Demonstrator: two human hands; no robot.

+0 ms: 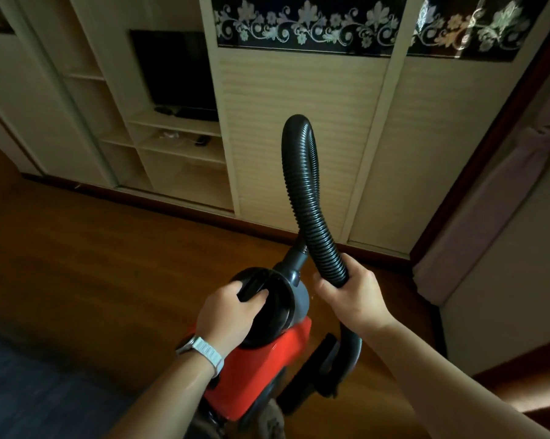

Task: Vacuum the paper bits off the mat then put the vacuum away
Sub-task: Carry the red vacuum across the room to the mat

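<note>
Vacuum [261, 353]: hanging low over the wooden floor [108, 248], near the wardrobe [299, 122].
Left hand [232, 312]: fingers wrapping the top handle [251, 286].
Right hand [352, 296]: fingers gripping the hose [308, 191].
Handling: body probably weighing heavy; hose looping, bendy.

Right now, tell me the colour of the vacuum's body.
Red vacuum body, black top; seen in the head view.

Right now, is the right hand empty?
No, the right hand grips the black ribbed hose of the red vacuum cleaner.
</note>
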